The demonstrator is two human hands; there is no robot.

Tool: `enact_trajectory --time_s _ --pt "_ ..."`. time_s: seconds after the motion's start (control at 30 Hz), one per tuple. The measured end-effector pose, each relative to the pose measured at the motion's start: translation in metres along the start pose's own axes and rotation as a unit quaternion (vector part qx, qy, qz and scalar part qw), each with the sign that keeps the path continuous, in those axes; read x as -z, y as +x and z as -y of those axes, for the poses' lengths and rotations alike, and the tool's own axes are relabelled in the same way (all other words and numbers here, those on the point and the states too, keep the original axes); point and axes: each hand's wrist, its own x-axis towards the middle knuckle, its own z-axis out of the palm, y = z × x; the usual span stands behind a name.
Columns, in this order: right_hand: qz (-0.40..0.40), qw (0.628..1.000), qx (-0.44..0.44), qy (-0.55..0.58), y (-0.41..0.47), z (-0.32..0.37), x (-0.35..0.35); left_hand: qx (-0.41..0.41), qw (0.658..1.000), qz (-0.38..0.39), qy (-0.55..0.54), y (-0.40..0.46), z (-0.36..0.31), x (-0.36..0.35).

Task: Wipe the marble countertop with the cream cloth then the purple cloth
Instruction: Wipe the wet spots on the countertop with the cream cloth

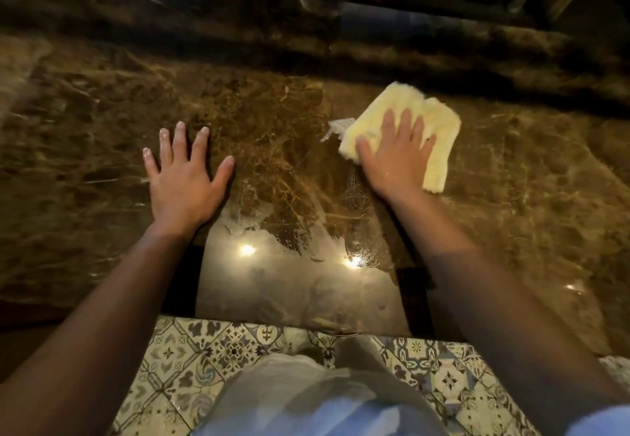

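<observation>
A brown veined marble countertop point(102, 149) fills the view. The cream cloth point(439, 122), folded and fluffy, lies flat on it right of centre. My right hand point(395, 152) presses palm-down on the cloth with fingers spread, covering its lower left part. My left hand point(184, 176) rests flat on the bare marble to the left, fingers apart, holding nothing. A wet, shiny patch point(293, 265) spreads over the marble between my forearms near the front edge. No purple cloth is in view.
A raised dark marble ledge point(306, 30) runs along the back of the counter. Patterned floor tiles point(191, 360) show below the counter's front edge. Blurred dark objects sit beyond the ledge at the top.
</observation>
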Motion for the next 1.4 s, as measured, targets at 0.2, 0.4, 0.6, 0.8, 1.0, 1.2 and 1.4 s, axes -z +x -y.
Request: enact_trajectory --time_s 0.2,0.4,0.6,0.8,1.0,1.2,1.4 --pt "-0.002 0.994 0.104 -0.017 -0.146 -0.025 -0.027 -0.013 1.000 0.013 0.003 0.000 0.000 0.003" --pt "-0.003 0.999 0.017 -0.032 -0.034 -0.057 0.001 0.009 1.000 0.001 0.000 -0.003 -0.010 0.011" --pt "-0.005 1.000 0.019 -0.006 0.093 0.014 0.018 0.010 1.000 0.010 0.008 -0.005 -0.015 0.016" --pt "0.055 0.974 0.218 -0.013 0.024 0.062 -0.001 0.010 1.000 0.005 -0.017 -0.005 -0.015 0.019" --pt "0.063 0.949 0.307 -0.038 -0.105 -0.004 -0.012 -0.020 0.998 -0.007 -0.059 -0.008 0.016 0.019" --pt "0.032 0.987 0.150 -0.045 0.008 -0.030 0.011 -0.001 1.000 0.009 0.003 -0.017 0.062 0.018" --pt "0.021 0.998 0.058 0.010 0.081 0.070 0.007 0.013 1.000 -0.010 0.005 -0.018 0.058 0.015"
